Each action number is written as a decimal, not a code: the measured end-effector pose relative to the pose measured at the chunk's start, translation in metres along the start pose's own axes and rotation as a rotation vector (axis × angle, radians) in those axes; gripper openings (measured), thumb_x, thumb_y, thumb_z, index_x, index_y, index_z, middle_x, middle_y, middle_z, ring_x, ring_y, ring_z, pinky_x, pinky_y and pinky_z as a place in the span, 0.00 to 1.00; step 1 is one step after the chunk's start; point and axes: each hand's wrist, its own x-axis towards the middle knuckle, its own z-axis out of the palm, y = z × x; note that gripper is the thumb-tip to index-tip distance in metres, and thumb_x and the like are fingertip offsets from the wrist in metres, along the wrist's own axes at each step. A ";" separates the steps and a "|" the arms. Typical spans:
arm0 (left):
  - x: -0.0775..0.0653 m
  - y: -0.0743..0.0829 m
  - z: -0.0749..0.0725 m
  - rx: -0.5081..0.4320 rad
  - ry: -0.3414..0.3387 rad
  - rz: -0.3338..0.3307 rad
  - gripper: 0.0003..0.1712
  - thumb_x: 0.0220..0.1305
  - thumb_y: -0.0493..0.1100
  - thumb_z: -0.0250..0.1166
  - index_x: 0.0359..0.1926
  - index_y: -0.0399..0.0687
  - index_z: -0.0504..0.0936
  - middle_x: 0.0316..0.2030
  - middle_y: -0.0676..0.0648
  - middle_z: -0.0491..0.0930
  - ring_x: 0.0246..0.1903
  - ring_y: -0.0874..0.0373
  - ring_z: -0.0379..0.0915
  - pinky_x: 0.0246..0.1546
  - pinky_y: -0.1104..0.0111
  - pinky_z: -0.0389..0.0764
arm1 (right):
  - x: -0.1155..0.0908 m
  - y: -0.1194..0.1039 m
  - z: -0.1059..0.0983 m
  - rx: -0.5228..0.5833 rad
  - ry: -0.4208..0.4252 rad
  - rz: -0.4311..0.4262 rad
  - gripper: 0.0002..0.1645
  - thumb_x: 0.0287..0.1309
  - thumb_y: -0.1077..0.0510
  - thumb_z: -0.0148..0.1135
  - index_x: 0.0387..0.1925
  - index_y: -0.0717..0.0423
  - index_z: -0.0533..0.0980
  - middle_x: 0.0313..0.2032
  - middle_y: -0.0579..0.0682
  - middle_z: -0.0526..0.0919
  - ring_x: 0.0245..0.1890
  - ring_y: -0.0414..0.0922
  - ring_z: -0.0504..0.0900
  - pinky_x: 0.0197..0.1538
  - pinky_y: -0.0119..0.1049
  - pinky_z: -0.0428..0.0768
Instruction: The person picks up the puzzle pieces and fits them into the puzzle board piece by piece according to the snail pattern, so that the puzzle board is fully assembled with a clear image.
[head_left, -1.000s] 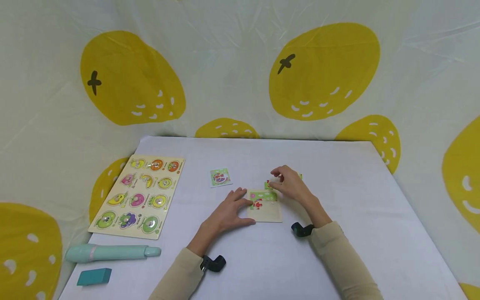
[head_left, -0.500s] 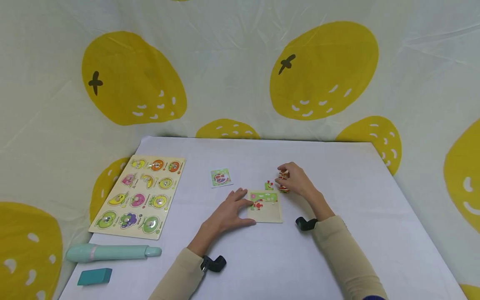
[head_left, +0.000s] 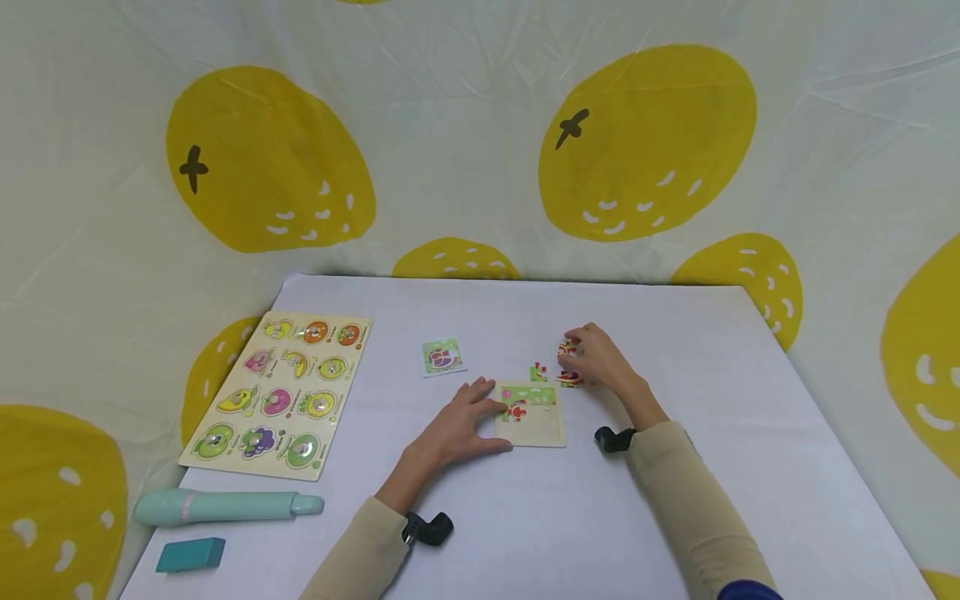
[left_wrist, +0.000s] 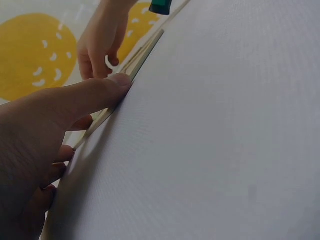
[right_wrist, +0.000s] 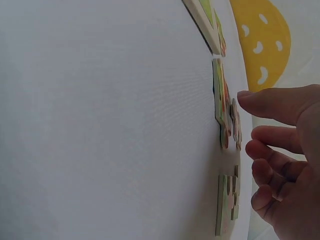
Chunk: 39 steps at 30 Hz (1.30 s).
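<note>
In the head view my left hand (head_left: 456, 427) rests at the left side of a small wooden puzzle board (head_left: 536, 435). Its index fingertip touches a red-and-green puzzle piece (head_left: 516, 411) in the board, and its thumb lies at the lower left corner; the left wrist view has the thumb (left_wrist: 117, 82) against the board's edge. Just beyond the board, my right hand (head_left: 600, 362) is over loose puzzle pieces (head_left: 570, 379), partly covering them. The right wrist view puts its relaxed fingers close beside pieces (right_wrist: 220, 100) on the table. A small green-and-red piece (head_left: 538, 372) lies left of that hand.
A picture card (head_left: 442, 357) lies behind the left hand. At the table's left are a fruit peg puzzle (head_left: 281, 392), a mint-green microphone-shaped object (head_left: 232, 506) and a teal block (head_left: 190, 554). A curtain with yellow fruit prints (head_left: 645, 142) hangs behind the table.
My right hand has moved right, away from the small green-and-red piece, and the red-striped pieces it hid now show. My left hand stays at the board.
</note>
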 end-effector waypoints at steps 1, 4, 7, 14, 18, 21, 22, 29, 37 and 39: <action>0.000 0.000 0.000 0.000 0.001 0.000 0.37 0.46 0.71 0.65 0.57 0.65 0.75 0.71 0.51 0.58 0.73 0.54 0.46 0.73 0.56 0.53 | 0.001 0.001 0.000 -0.013 -0.008 0.004 0.33 0.56 0.47 0.62 0.59 0.60 0.70 0.51 0.59 0.71 0.50 0.53 0.71 0.56 0.51 0.73; -0.001 0.000 0.000 0.000 0.008 0.006 0.37 0.46 0.72 0.65 0.57 0.65 0.76 0.70 0.50 0.58 0.73 0.53 0.47 0.72 0.55 0.54 | 0.002 0.002 0.000 -0.034 -0.037 0.015 0.33 0.56 0.47 0.62 0.59 0.61 0.70 0.52 0.60 0.71 0.50 0.53 0.70 0.56 0.51 0.73; -0.001 0.000 0.001 0.002 0.013 0.010 0.37 0.46 0.72 0.65 0.57 0.65 0.76 0.70 0.50 0.59 0.73 0.53 0.47 0.72 0.55 0.55 | 0.004 0.003 -0.001 -0.043 -0.053 0.017 0.33 0.56 0.47 0.62 0.59 0.61 0.70 0.52 0.60 0.72 0.50 0.53 0.70 0.56 0.51 0.74; -0.001 0.000 0.001 0.003 0.016 0.011 0.37 0.45 0.72 0.65 0.57 0.65 0.76 0.70 0.50 0.59 0.73 0.53 0.47 0.72 0.55 0.56 | 0.005 0.002 -0.002 -0.045 -0.028 -0.023 0.32 0.54 0.49 0.63 0.58 0.60 0.71 0.48 0.60 0.73 0.47 0.53 0.71 0.52 0.50 0.74; -0.001 0.000 0.000 0.001 0.017 0.009 0.37 0.45 0.71 0.65 0.57 0.65 0.76 0.70 0.51 0.59 0.73 0.53 0.47 0.72 0.56 0.56 | 0.004 0.001 -0.003 0.006 -0.022 -0.006 0.29 0.55 0.50 0.63 0.57 0.55 0.71 0.47 0.58 0.75 0.46 0.52 0.73 0.51 0.48 0.75; 0.000 0.001 0.000 -0.003 0.015 0.006 0.37 0.46 0.71 0.66 0.57 0.64 0.76 0.70 0.51 0.58 0.73 0.54 0.47 0.72 0.56 0.55 | 0.004 0.000 -0.004 0.044 0.003 -0.018 0.25 0.58 0.53 0.61 0.56 0.56 0.72 0.45 0.57 0.78 0.44 0.51 0.75 0.49 0.48 0.77; 0.000 0.001 0.000 -0.004 0.014 0.005 0.37 0.46 0.70 0.66 0.57 0.64 0.76 0.70 0.51 0.58 0.73 0.54 0.46 0.72 0.56 0.54 | 0.004 0.000 -0.004 0.048 0.014 -0.030 0.23 0.60 0.54 0.60 0.56 0.57 0.72 0.45 0.57 0.78 0.43 0.51 0.76 0.48 0.47 0.77; 0.000 0.000 0.000 -0.006 0.015 0.004 0.37 0.45 0.70 0.67 0.57 0.64 0.76 0.70 0.51 0.59 0.73 0.54 0.47 0.73 0.57 0.54 | 0.003 0.001 -0.003 0.075 0.091 -0.081 0.17 0.64 0.59 0.53 0.53 0.58 0.74 0.42 0.56 0.81 0.41 0.49 0.78 0.45 0.45 0.77; 0.000 -0.001 0.001 -0.001 0.020 0.012 0.37 0.45 0.71 0.66 0.56 0.63 0.76 0.70 0.51 0.59 0.73 0.54 0.47 0.73 0.57 0.54 | 0.001 0.002 -0.002 0.117 0.122 -0.041 0.16 0.64 0.56 0.52 0.52 0.53 0.74 0.40 0.53 0.81 0.37 0.47 0.77 0.39 0.39 0.76; 0.000 -0.001 0.001 -0.001 0.020 0.010 0.38 0.45 0.71 0.66 0.56 0.64 0.76 0.70 0.51 0.59 0.73 0.54 0.47 0.73 0.56 0.54 | 0.000 0.000 -0.002 0.117 0.131 -0.037 0.16 0.64 0.55 0.52 0.52 0.53 0.74 0.39 0.53 0.81 0.36 0.46 0.76 0.38 0.37 0.75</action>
